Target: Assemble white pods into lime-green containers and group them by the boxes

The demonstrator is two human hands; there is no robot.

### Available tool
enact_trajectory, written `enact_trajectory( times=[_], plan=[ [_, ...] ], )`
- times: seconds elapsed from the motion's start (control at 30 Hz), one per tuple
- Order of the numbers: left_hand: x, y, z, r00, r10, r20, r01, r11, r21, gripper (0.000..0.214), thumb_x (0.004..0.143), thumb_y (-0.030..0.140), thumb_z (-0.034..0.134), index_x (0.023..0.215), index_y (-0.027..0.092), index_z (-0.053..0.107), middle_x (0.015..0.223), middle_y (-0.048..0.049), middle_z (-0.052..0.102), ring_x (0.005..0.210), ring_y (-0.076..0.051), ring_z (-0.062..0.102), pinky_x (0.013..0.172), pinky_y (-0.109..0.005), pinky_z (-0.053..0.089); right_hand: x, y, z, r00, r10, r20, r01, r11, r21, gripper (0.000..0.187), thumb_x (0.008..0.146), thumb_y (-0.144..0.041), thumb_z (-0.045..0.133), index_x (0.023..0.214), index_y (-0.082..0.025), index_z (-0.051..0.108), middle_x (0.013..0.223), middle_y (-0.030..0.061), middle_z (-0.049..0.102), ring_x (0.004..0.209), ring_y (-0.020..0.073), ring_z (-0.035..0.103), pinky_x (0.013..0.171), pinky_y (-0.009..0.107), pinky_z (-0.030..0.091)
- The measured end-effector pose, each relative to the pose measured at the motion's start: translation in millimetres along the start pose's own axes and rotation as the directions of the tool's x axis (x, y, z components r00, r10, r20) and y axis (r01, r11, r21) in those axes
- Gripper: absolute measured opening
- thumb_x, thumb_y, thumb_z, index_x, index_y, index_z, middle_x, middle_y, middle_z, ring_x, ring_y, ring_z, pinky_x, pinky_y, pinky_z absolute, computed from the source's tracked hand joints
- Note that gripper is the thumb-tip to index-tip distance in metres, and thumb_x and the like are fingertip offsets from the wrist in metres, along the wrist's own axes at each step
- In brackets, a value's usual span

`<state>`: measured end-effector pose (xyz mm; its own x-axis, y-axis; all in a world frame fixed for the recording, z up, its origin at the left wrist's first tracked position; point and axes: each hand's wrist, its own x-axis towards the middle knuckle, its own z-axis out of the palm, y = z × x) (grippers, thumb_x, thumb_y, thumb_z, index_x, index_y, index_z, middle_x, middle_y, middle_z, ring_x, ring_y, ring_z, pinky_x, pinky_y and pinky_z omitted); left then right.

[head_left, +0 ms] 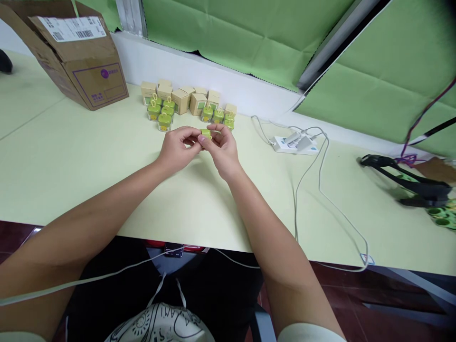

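Observation:
My left hand [177, 148] and my right hand [221, 147] meet above the pale green table [71, 161], both pinched on one small green cube-shaped item [206, 134] held between the fingertips. Just beyond the hands stand several similar small green items with loops on top [161, 114], and a second group [218, 115] to the right. Behind them is a row of small tan cardboard boxes [185, 97].
An open brown cardboard carton [83, 57] lies at the back left. A white power strip [295, 143] with plugs and grey cables [320, 190] sits to the right. A black stand [409, 183] lies at the far right edge. Green fabric covers the wall behind.

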<state>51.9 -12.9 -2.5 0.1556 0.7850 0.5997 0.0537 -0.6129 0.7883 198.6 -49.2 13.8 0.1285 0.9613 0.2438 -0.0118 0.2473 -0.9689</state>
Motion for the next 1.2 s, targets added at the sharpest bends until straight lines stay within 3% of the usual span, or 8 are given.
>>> enact_trajectory(
  times=[0.3,0.5,0.63,0.73,0.83,1.0,1.2],
  plan=[
    [-4.4,-5.0,-1.7,0.991,0.103,0.086,-0.114,0.986,0.125,0.009,0.087,0.028,0.069,0.084,0.022,0.076,0.086,-0.0042,0.076,0.08,-0.018,0.069,0.075,-0.032,0.059,1.5,2.6,-17.4,0.994,-0.024,0.107,0.032,0.997,-0.076,0.066,0.066,-0.067,0.098,0.111,-0.028,0.068,0.092,-0.0013,0.069,0.089,0.0167,0.066,0.093,0.036,0.062],
    [-8.4,-7.1,1.1,0.968,0.169,0.184,-0.206,0.957,0.204,0.011,0.086,0.022,0.065,0.082,0.021,0.075,0.083,-0.0035,0.075,0.075,-0.017,0.066,0.073,-0.032,0.055,-5.7,9.3,-29.6,0.989,0.058,0.139,-0.052,0.997,-0.049,0.066,0.066,-0.067,0.098,0.111,-0.027,0.07,0.089,-0.0017,0.07,0.088,0.0172,0.068,0.094,0.038,0.063],
    [-7.5,-7.1,-0.9,0.974,0.137,0.182,-0.174,0.963,0.207,0.009,0.086,0.022,0.065,0.085,0.021,0.074,0.087,-0.0042,0.075,0.078,-0.017,0.068,0.075,-0.031,0.057,-5.3,10.6,-32.1,0.983,0.092,0.158,-0.091,0.996,-0.011,0.065,0.066,-0.065,0.099,0.111,-0.028,0.071,0.092,-0.001,0.072,0.089,0.0175,0.07,0.095,0.04,0.064],
    [-5.5,-7.1,-3.1,0.98,0.125,0.154,-0.154,0.969,0.193,0.007,0.085,0.022,0.065,0.087,0.021,0.072,0.088,-0.0042,0.074,0.078,-0.017,0.067,0.073,-0.03,0.057,-2.2,14.0,-34.8,0.988,0.108,0.111,-0.113,0.993,0.035,0.058,0.068,-0.058,0.098,0.11,-0.028,0.071,0.093,-0.0015,0.071,0.091,0.017,0.069,0.095,0.039,0.065],
    [-4.5,-7.2,-3.8,0.984,0.113,0.138,-0.139,0.97,0.197,0.008,0.085,0.02,0.066,0.091,0.021,0.072,0.09,-0.0038,0.073,0.078,-0.016,0.065,0.072,-0.03,0.055,2.9,20.4,-37.9,0.988,0.153,-0.009,-0.151,0.984,0.099,0.043,0.076,-0.049,0.09,0.107,-0.028,0.069,0.094,-0.0023,0.068,0.092,0.0154,0.068,0.091,0.036,0.066],
    [-5.7,-8.5,-2.8,0.978,0.119,0.169,-0.151,0.969,0.194,0.013,0.083,0.017,0.066,0.094,0.021,0.072,0.091,-0.0036,0.071,0.076,-0.016,0.064,0.075,-0.032,0.055,8.7,27.1,-39.1,0.94,0.293,-0.177,-0.263,0.949,0.172,0.018,0.083,-0.026,0.068,0.1,-0.024,0.064,0.095,0.0003,0.071,0.087,0.0152,0.071,0.083,0.033,0.066],
    [-5.8,-7.7,-4.3,0.978,0.131,0.165,-0.163,0.966,0.201,0.011,0.083,0.016,0.066,0.09,0.02,0.072,0.089,-0.0033,0.071,0.074,-0.015,0.062,0.075,-0.032,0.054,4.8,21.4,-34.3,0.924,0.312,-0.22,-0.31,0.95,0.045,0.016,0.083,-0.017,0.06,0.097,-0.022,0.063,0.085,-0.0005,0.072,0.074,0.0139,0.069,0.071,0.03,0.06]
  ],
)
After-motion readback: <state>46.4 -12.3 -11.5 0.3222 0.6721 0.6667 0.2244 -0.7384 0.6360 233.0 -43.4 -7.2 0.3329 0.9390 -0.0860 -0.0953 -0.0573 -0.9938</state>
